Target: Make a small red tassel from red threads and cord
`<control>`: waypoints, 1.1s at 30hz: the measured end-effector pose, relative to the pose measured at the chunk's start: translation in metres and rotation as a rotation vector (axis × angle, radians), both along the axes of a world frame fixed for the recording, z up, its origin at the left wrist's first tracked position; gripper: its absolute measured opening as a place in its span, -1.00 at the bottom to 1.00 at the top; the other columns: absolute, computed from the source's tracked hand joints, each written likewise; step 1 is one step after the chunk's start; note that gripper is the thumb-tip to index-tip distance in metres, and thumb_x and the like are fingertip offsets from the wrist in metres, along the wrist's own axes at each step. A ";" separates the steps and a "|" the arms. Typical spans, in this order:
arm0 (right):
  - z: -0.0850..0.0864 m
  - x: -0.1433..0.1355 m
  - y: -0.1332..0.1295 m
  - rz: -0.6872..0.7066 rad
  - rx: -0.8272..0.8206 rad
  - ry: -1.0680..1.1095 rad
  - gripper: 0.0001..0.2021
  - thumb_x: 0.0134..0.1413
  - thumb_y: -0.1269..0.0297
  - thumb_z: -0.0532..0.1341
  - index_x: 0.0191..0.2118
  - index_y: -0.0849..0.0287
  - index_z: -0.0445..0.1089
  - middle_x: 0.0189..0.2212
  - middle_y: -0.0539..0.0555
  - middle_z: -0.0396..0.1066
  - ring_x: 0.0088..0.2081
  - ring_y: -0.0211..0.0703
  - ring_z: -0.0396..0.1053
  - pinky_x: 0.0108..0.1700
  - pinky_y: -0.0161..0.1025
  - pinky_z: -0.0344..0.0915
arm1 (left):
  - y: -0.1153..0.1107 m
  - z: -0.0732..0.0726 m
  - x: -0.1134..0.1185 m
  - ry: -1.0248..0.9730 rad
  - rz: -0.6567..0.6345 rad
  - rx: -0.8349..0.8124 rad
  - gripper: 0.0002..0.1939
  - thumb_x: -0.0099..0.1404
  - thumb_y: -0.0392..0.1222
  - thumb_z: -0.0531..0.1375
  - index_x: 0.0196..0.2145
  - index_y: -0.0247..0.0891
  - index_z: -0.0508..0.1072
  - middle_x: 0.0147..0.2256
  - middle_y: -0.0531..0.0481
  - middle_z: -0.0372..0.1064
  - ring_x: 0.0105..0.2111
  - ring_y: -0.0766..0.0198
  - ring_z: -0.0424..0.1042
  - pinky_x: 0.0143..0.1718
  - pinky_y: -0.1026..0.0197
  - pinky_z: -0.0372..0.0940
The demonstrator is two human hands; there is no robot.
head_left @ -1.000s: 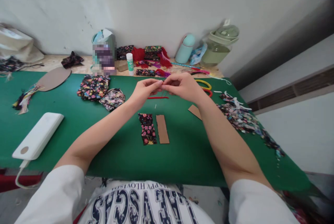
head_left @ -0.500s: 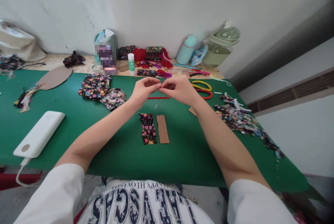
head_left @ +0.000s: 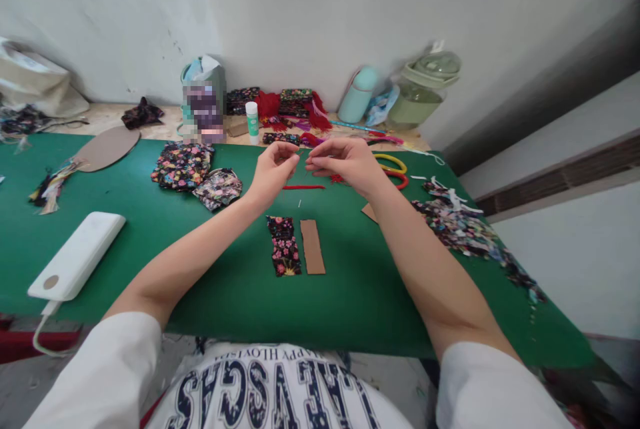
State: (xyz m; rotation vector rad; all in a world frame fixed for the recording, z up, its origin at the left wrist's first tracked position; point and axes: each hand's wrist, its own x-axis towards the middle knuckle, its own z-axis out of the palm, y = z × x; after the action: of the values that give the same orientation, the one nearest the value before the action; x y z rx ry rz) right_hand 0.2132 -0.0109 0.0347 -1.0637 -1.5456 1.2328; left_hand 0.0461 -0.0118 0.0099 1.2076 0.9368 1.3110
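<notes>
My left hand (head_left: 274, 172) and my right hand (head_left: 345, 162) are raised over the far part of the green table mat (head_left: 220, 302), fingertips pinched and a small gap between them. Whatever thin thing they hold is too fine to make out; faint thread-like lines show near the fingertips. Below lie a floral fabric strip (head_left: 285, 246) and a brown cardboard strip (head_left: 313, 247), side by side. A red cord-like strip (head_left: 305, 187) lies just behind them. Scissors with one yellow and one red handle loop (head_left: 400, 179) are partly hidden behind my right hand.
Floral fabric pieces (head_left: 183, 165) and a white power bank (head_left: 77, 255) with a cable lie left. Fabric scraps (head_left: 460, 225) are heaped right. A glue stick (head_left: 252, 122), a turquoise bottle (head_left: 357, 95) and a green jug (head_left: 423, 92) stand along the wall.
My hands have drawn slightly apart; their fingertips were together before. The thin hanging thread seen below them is now hardly visible. The strips on the mat have not moved.
</notes>
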 end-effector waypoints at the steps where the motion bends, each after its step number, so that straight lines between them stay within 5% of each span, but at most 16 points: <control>1: 0.000 0.000 0.000 -0.020 0.011 0.002 -0.66 -0.31 0.09 0.46 -0.36 0.15 0.48 -0.43 0.07 0.53 -0.31 -0.07 0.52 -0.31 -0.16 0.49 | -0.001 0.001 0.000 0.000 -0.006 0.008 -0.88 0.17 -0.40 0.22 -0.34 -0.27 0.35 -0.50 0.12 0.29 -0.61 0.51 0.21 -0.58 0.39 0.14; 8: -0.002 0.000 0.002 -0.114 0.053 0.000 -0.74 -0.29 0.11 0.46 -0.44 0.14 0.52 -0.46 0.07 0.54 -0.35 -0.07 0.50 -0.41 -0.21 0.39 | 0.000 0.001 -0.002 -0.002 -0.004 0.057 -0.79 0.10 -0.34 0.31 -0.43 -0.27 0.29 -0.49 0.10 0.31 -0.56 0.47 0.25 -0.62 0.40 0.09; 13: -0.008 0.000 0.007 -0.143 0.133 -0.014 -0.76 -0.32 0.15 0.46 -0.46 0.15 0.55 -0.42 0.06 0.54 -0.37 -0.15 0.45 -0.28 -0.17 0.37 | 0.003 -0.003 -0.003 -0.006 0.012 0.116 -0.75 0.11 -0.26 0.33 -0.44 -0.25 0.27 -0.50 0.11 0.31 -0.56 0.46 0.23 -0.59 0.36 0.10; 22: -0.007 -0.002 0.007 -0.151 0.132 0.010 -0.79 -0.33 0.14 0.45 -0.48 0.11 0.58 -0.22 0.08 0.54 -0.14 -0.05 0.41 -0.22 -0.16 0.34 | 0.000 -0.003 -0.002 -0.035 -0.024 0.144 -0.76 0.13 -0.25 0.32 -0.44 -0.24 0.26 -0.49 0.11 0.30 -0.57 0.46 0.19 -0.59 0.35 0.09; 33: -0.007 0.000 0.007 -0.112 -0.029 0.028 -0.77 -0.32 0.15 0.45 -0.43 0.13 0.59 -0.12 0.11 0.52 -0.36 -0.23 0.37 -0.42 -0.26 0.23 | -0.004 0.000 0.000 -0.011 -0.011 0.140 -0.79 0.14 -0.34 0.29 -0.46 -0.25 0.28 -0.51 0.12 0.27 -0.58 0.47 0.18 -0.56 0.35 0.10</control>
State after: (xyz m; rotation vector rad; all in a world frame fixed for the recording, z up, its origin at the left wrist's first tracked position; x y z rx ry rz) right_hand 0.2136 -0.0042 0.0276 -1.1318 -1.4312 1.1912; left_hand 0.0458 -0.0157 0.0100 1.3096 0.8409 1.3910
